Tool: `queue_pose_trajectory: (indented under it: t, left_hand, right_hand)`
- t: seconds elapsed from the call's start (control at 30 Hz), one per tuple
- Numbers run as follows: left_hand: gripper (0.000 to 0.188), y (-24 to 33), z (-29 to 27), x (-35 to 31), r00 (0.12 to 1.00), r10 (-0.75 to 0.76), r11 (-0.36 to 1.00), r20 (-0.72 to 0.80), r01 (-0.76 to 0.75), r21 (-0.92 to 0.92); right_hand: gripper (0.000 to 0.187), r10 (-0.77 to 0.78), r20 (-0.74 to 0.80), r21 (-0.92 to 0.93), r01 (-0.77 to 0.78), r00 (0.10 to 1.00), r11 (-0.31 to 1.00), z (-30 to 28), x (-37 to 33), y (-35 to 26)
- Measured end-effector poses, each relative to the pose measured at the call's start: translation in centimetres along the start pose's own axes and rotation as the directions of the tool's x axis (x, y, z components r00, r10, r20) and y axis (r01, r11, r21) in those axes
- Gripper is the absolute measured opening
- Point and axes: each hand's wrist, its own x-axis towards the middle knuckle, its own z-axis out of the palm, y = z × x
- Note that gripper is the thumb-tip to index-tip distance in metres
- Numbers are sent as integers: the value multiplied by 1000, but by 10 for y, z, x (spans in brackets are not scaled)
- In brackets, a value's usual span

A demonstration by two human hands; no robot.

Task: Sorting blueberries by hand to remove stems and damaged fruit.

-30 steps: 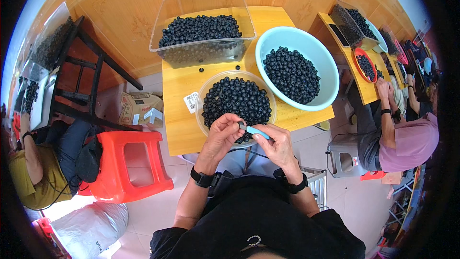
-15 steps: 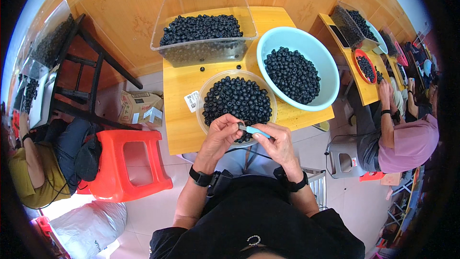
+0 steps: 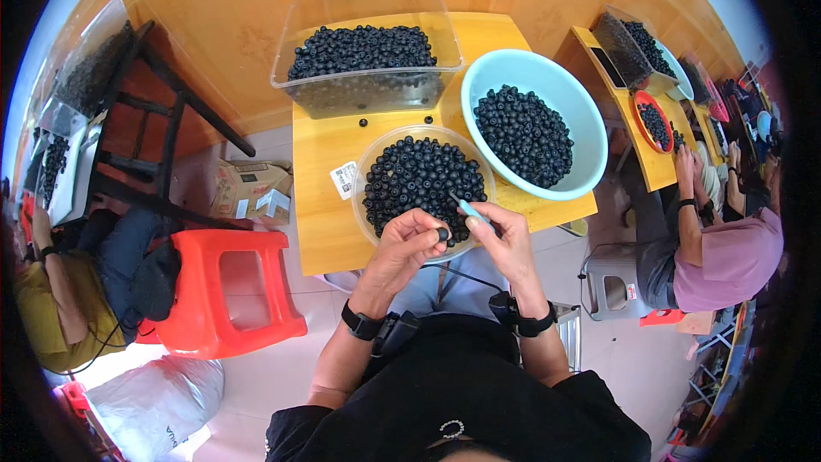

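Observation:
Between the thumb and fingers of my left hand (image 3: pixel 405 245) is a small round black bead-like piece (image 3: pixel 442 234). My right hand (image 3: pixel 506 238) grips a small knife (image 3: pixel 471 210) by its light blue handle; the short blade points up and left, apart from the piece. Both hands are over the near edge of a round, clear tub (image 3: pixel 357 173) heaped with the same black pieces (image 3: pixel 419 180), some showing a small hole or dimple. To its right, a pale blue basin (image 3: pixel 588 133) holds more of them. Behind stands a clear rectangular bin (image 3: pixel 368 90), also part filled.
Two loose black pieces lie on the yellow table (image 3: pixel 487 34) behind the tub. A red plastic stool (image 3: pixel 231 291) and a cardboard box (image 3: pixel 248 184) are at the left. People sit on both sides; the one at right works at another yellow table (image 3: pixel 654 162).
My right hand has drawn the knife away from the piece in my left hand, and the blade has swung to point upward. The left hand still pinches a black piece, slightly lower.

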Motion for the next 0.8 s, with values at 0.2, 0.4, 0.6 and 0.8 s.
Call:
queue_pose_trajectory:
  t: [0.2, 0.4, 0.6, 0.8]
  left_hand:
    - [11, -1, 3, 3, 1000, -5, 1000, -6, 5, 10]
    - [13, -6, 1, -1, 997, -66, 997, 48, 64, 51]
    - [12, -10, -2, 1, 999, -41, 998, -23, 42, 52]
    - [10, -8, 17, 7, 991, -89, 983, -98, 103, 151]
  right_hand:
    - [25, -7, 120, 190, -16, 993, 982, 8, -6, -19]
    - [10, 107, 223, 444, -199, 969, 874, 10, -7, -13]
    - [15, 46, 197, 395, -123, 979, 911, 11, -13, -11]
    - [24, -196, -103, -250, 165, 975, 954, -34, 21, -28]
